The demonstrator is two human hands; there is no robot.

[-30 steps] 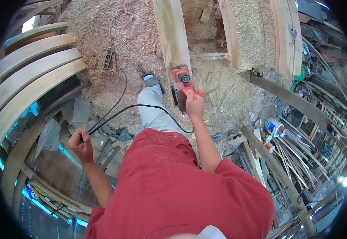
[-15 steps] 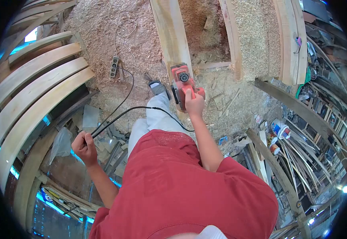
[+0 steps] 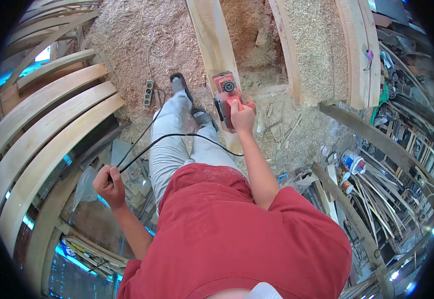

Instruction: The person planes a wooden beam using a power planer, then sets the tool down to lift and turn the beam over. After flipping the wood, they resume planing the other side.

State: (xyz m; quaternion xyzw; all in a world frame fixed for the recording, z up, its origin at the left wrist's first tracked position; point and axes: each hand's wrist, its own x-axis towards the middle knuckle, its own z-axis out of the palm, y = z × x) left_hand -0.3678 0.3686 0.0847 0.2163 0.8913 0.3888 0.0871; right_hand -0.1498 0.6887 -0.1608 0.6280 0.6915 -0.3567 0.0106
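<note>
The red electric planer (image 3: 228, 99) sits on the near end of a long pale plank (image 3: 211, 40) that runs away from the person across a floor thick with sawdust (image 3: 122, 45). The right hand (image 3: 242, 117) is clamped around the planer's handle at its near end, arm stretched out over the plank. From the planer a black power cord (image 3: 177, 135) loops back across the person's light trousers and out to the left, where the left hand (image 3: 108, 185) is closed in a fist on it, holding the cord up and well clear of the planer. The two hands are far apart, one on each side of the red shirt.

Left of the planer, on the sawdust, lies a power strip (image 3: 149, 92) with a pale cable coiled beyond it. The person's two shoes stand between the power strip and the planer. Further left of the planer, a stack of curved wooden boards (image 3: 42, 129) lies side by side. To the right of the planer, more planks (image 3: 359, 50) stand on edge, and beyond them thin sticks and paint cans (image 3: 351, 164) crowd together.
</note>
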